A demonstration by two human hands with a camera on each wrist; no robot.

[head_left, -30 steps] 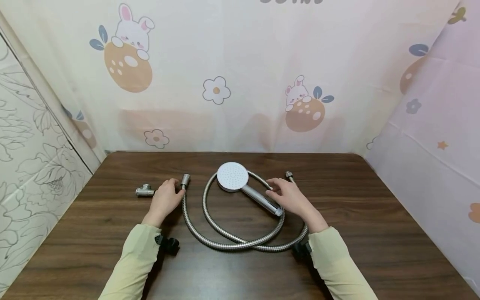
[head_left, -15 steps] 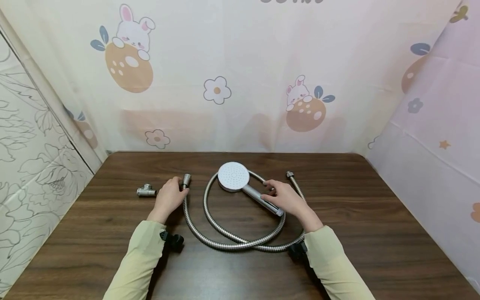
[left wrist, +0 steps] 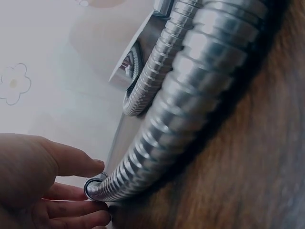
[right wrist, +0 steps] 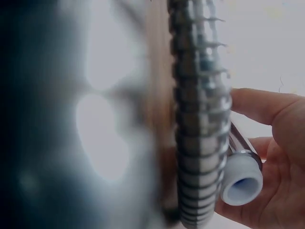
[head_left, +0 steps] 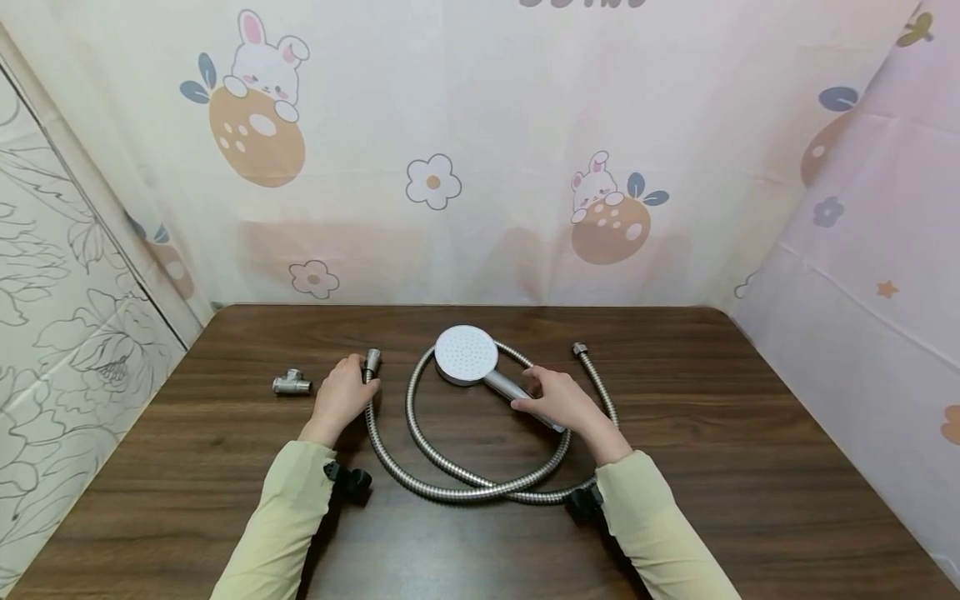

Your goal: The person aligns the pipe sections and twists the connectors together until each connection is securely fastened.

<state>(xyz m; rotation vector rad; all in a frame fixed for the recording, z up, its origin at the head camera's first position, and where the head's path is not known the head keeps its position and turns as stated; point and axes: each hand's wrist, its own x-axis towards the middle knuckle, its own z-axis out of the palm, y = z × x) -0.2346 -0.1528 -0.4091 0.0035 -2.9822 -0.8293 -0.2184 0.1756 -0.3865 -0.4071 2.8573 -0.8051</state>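
In the head view, a metal shower hose (head_left: 465,495) lies looped on the table. My left hand (head_left: 341,396) is at its left end, thumb and fingers on either side just below the cone-shaped nut (head_left: 373,358). The left wrist view shows the hose end (left wrist: 114,186) between thumb and fingers. A hand shower head (head_left: 466,355) lies face up across the loop. My right hand (head_left: 562,400) holds its chrome handle from above and covers much of it. The handle's white hollow end (right wrist: 242,180) shows in the right wrist view, behind the hose.
A small chrome T-shaped fitting (head_left: 292,382) lies left of my left hand. The hose's other end, with a hex nut (head_left: 579,348), points to the back right. A printed curtain (head_left: 495,258) hangs behind the brown wooden table (head_left: 750,467).
My right hand has moved left and closed over the shower head's handle. My left hand has shifted slightly right onto the hose end. The shower head and hose look unmoved.
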